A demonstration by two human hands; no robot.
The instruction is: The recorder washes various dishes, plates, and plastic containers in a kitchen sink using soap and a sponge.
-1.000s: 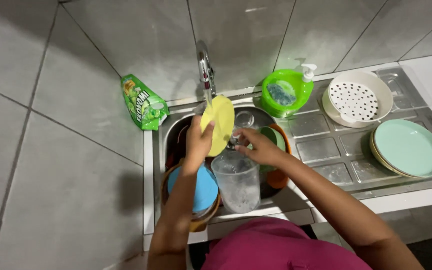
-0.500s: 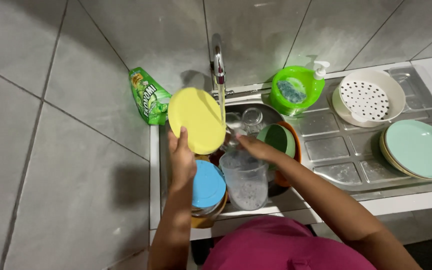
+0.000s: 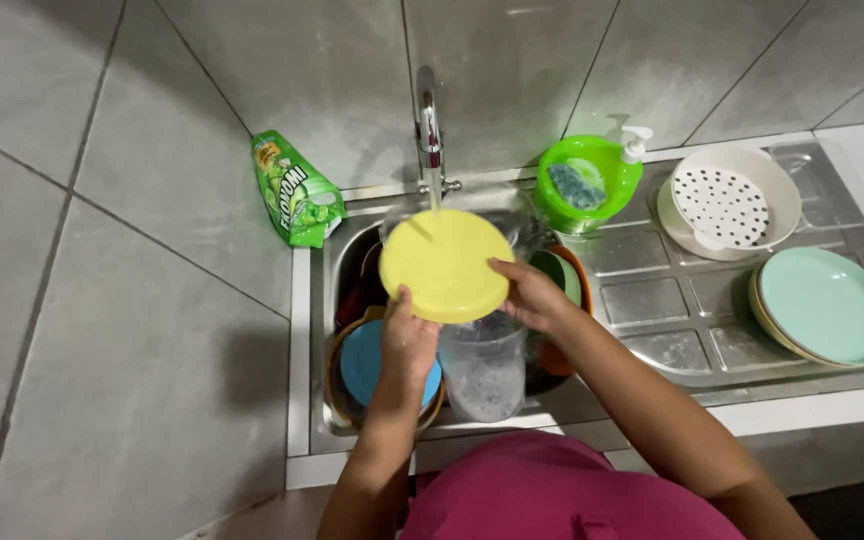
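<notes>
Both hands hold a round yellow plate flat over the sink, right under the running tap. My left hand grips its near edge from below. My right hand holds its right edge. Water falls onto the plate's top. Below the plate a clear plastic jug stands in the sink, beside a blue plate stacked in a brown bowl.
A green soap pouch leans on the tiled wall at left. On the drainboard sit a green bowl with a sponge and pump bottle, a white strainer bowl and a stack of pale green plates. More dishes lie in the sink.
The yellow plate has gone from tilted and held by the left hand to flat under the tap. My right hand has left the jug and taken the plate's edge.
</notes>
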